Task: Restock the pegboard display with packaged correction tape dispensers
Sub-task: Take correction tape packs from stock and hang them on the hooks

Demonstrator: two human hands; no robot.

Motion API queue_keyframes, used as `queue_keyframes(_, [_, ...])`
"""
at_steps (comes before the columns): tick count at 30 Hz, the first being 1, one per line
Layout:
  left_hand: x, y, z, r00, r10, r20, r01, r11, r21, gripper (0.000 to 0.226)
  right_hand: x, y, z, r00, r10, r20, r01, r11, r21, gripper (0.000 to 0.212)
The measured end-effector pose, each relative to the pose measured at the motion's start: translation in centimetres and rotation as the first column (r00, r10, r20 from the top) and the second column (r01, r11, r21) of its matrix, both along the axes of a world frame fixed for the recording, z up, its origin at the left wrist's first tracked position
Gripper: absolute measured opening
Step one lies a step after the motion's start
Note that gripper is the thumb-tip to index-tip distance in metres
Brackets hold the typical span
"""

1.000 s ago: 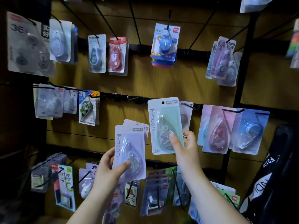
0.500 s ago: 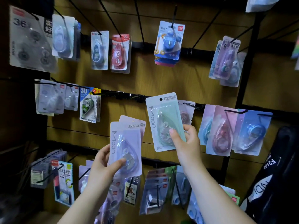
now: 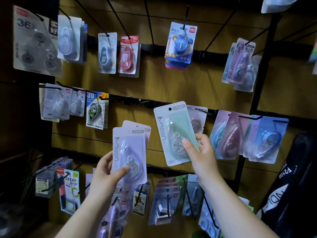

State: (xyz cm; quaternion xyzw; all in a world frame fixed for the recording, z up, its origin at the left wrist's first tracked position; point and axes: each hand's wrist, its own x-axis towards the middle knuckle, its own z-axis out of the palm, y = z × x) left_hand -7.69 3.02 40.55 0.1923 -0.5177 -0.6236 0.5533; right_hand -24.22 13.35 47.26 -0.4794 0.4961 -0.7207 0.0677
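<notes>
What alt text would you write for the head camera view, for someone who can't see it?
A person's right hand holds a mint-green packaged correction tape dispenser in front of a pegboard display, while the left hand holds two lilac packs. Other packaged dispensers hang on black hooks across the board.

A wooden board (image 3: 171, 86) carries 3 black rails (image 3: 211, 53) with thin black hooks (image 3: 118, 18) sticking out. On the top rail hang a big grey pack marked 36 (image 3: 34, 43), a pale blue pack (image 3: 69, 38), a grey-blue pack (image 3: 107, 53), a red pack (image 3: 129, 56), a stack of blue packs (image 3: 180, 43) and some purple packs (image 3: 241, 64). The middle rail holds pale packs (image 3: 54, 103) at the left, a green pack marked 30 (image 3: 96, 110), then a pink pack (image 3: 231, 136) and a sky-blue pack (image 3: 267, 140); crowded packs (image 3: 164, 200) hang along the bottom rail.
</notes>
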Motion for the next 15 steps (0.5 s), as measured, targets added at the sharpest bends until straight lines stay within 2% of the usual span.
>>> queue_keyframes(5, [0.08,0.05,0.22,1.0,-0.002,-0.002,0.002,1.0,-0.006,0.046,0.03,-0.11,0.76,0.999,-0.036,0.014,0.037,0.998,-0.057,0.019])
queue_keyframes(15, [-0.05,-0.07,-0.07,1.0,0.001,0.014,-0.001,1.0,-0.005,0.046,-0.05,-0.65,0.13,0.999,-0.05,0.009,0.05,0.999,0.02,0.015])
